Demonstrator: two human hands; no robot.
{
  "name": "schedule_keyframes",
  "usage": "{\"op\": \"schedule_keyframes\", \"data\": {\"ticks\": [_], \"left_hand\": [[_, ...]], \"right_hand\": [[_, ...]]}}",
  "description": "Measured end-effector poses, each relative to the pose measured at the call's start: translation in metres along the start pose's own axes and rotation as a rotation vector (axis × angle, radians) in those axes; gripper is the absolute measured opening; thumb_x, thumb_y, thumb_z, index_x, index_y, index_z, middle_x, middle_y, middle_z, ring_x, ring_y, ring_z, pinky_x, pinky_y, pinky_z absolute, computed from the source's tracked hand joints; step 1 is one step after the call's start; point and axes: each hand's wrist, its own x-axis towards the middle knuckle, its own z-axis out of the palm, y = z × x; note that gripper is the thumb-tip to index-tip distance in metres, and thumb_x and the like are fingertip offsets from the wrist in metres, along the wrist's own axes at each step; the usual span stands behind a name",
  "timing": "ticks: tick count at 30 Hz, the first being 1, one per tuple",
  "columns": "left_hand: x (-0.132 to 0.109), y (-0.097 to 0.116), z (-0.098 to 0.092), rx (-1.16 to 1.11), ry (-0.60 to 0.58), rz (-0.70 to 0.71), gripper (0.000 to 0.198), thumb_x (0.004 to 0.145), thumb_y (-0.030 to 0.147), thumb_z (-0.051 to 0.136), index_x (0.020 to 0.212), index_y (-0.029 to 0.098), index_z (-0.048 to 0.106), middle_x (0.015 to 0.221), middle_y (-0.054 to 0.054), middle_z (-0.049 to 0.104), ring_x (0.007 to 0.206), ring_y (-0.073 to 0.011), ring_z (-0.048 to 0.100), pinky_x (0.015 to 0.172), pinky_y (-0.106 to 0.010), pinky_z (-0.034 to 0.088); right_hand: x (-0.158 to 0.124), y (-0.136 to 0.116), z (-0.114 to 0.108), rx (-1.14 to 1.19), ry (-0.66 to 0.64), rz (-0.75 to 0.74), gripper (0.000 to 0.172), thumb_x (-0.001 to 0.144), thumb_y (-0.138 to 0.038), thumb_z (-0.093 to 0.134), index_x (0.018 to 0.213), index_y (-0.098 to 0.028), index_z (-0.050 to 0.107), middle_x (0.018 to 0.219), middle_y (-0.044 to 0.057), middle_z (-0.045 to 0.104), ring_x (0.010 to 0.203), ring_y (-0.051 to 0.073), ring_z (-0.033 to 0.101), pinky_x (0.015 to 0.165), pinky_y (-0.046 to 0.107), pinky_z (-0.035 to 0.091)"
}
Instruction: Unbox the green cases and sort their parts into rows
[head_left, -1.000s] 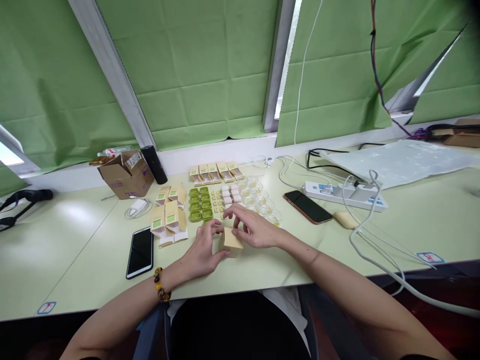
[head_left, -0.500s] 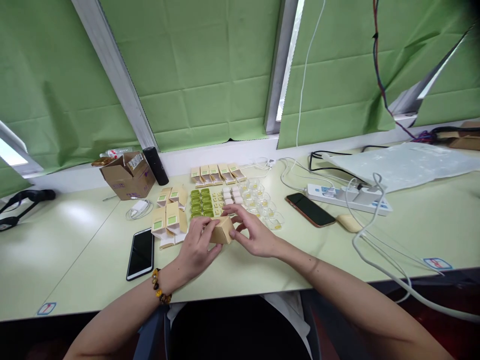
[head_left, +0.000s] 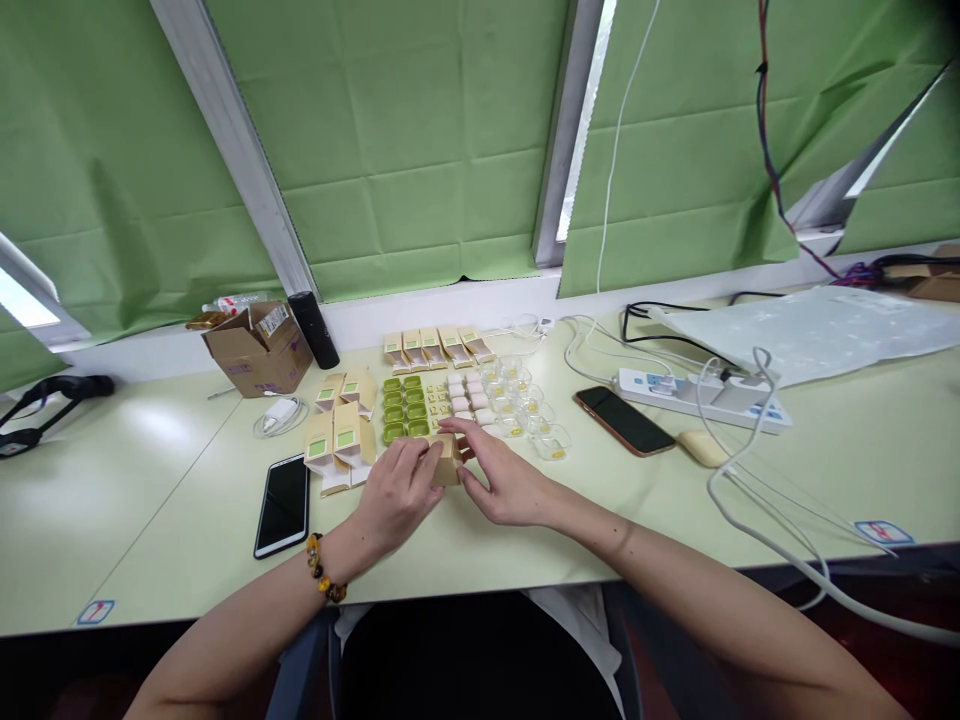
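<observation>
Both hands are closed round a small tan cardboard box (head_left: 448, 462) at the middle of the pale green table (head_left: 525, 540). My left hand (head_left: 397, 497), with a beaded bracelet at the wrist, grips the box from the left. My right hand (head_left: 501, 478) presses on it from the right, fingers on its top. Just behind lie rows of green trays (head_left: 401, 407), small yellow pieces (head_left: 436, 400), pink-white blocks (head_left: 465, 392) and clear cups (head_left: 529, 408). A row of open tan boxes (head_left: 437, 346) lies further back. Folded cartons with green labels (head_left: 339, 432) sit to the left.
A black phone (head_left: 282, 504) lies left of my hands, another phone (head_left: 625, 420) to the right. A power strip (head_left: 701, 396) with cables, a white charger (head_left: 277, 412), a brown carton (head_left: 255, 350) and a black cylinder (head_left: 313, 329) stand around. Green blinds cover the windows behind.
The box was turned and tilted up between both hands, then carried a little further from me, closer to the rows of small parts. The camera view drifted slightly.
</observation>
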Motion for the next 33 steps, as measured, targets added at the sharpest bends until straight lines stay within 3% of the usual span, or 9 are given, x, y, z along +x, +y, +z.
{"op": "schedule_keyframes", "data": {"ticks": [12, 17, 21, 24, 27, 29, 33], "left_hand": [[0.004, 0.004, -0.004, 0.074, 0.007, 0.072, 0.049, 0.096, 0.014, 0.059, 0.145, 0.009, 0.054, 0.114, -0.019, 0.068, 0.105, -0.0320, 0.067, 0.087, -0.047, 0.062], [0.004, 0.007, -0.004, 0.036, -0.014, 0.044, 0.052, 0.097, 0.013, 0.059, 0.149, 0.012, 0.051, 0.117, -0.019, 0.067, 0.109, -0.0317, 0.066, 0.092, -0.049, 0.061], [0.001, 0.005, -0.004, -0.008, -0.027, -0.009, 0.057, 0.095, 0.010, 0.058, 0.152, 0.015, 0.047, 0.120, -0.019, 0.064, 0.113, -0.0331, 0.064, 0.095, -0.052, 0.060], [0.000, 0.004, -0.004, -0.074, 0.009, -0.064, 0.059, 0.093, 0.010, 0.061, 0.150, 0.016, 0.046, 0.122, -0.019, 0.061, 0.115, -0.0328, 0.062, 0.096, -0.051, 0.060], [0.001, 0.002, -0.004, -0.198, 0.079, -0.152, 0.063, 0.092, 0.013, 0.066, 0.150, 0.021, 0.041, 0.126, -0.018, 0.058, 0.120, -0.0324, 0.059, 0.097, -0.051, 0.059], [0.002, 0.001, -0.005, -0.280, 0.128, -0.186, 0.064, 0.092, 0.013, 0.068, 0.149, 0.025, 0.039, 0.127, -0.016, 0.057, 0.121, -0.0307, 0.059, 0.097, -0.051, 0.059], [0.003, 0.001, -0.006, -0.336, 0.134, -0.199, 0.053, 0.093, 0.010, 0.067, 0.139, 0.028, 0.046, 0.126, -0.013, 0.052, 0.116, -0.0265, 0.058, 0.093, -0.046, 0.059]], "right_hand": [[0.001, -0.003, 0.000, -0.078, -0.030, -0.003, 0.076, 0.090, -0.010, 0.058, 0.160, -0.020, 0.028, 0.155, 0.023, 0.052, 0.130, 0.035, 0.064, 0.105, 0.058, 0.057], [0.001, -0.001, 0.004, -0.046, -0.004, 0.037, 0.075, 0.084, -0.010, 0.060, 0.153, -0.020, 0.033, 0.144, 0.021, 0.060, 0.118, 0.033, 0.069, 0.100, 0.054, 0.059], [0.001, 0.004, 0.003, -0.034, 0.062, 0.081, 0.073, 0.081, -0.006, 0.057, 0.148, -0.024, 0.034, 0.139, 0.019, 0.063, 0.089, 0.025, 0.073, 0.086, 0.047, 0.060], [0.002, 0.005, -0.003, 0.093, 0.123, 0.157, 0.060, 0.091, -0.011, 0.054, 0.144, -0.027, 0.034, 0.133, 0.014, 0.068, 0.064, 0.014, 0.066, 0.071, 0.037, 0.059], [0.005, 0.003, -0.009, 0.275, 0.222, 0.187, 0.043, 0.102, -0.026, 0.053, 0.141, -0.028, 0.033, 0.126, 0.012, 0.070, 0.069, 0.015, 0.069, 0.068, 0.034, 0.060], [0.007, 0.002, -0.013, 0.347, 0.296, 0.182, 0.041, 0.105, -0.035, 0.055, 0.139, -0.029, 0.033, 0.125, 0.011, 0.070, 0.078, 0.017, 0.071, 0.069, 0.033, 0.061], [0.009, 0.006, -0.019, 0.219, 0.504, 0.142, 0.043, 0.102, -0.040, 0.063, 0.138, -0.031, 0.039, 0.127, 0.011, 0.066, 0.108, 0.024, 0.069, 0.083, 0.040, 0.063]]}}
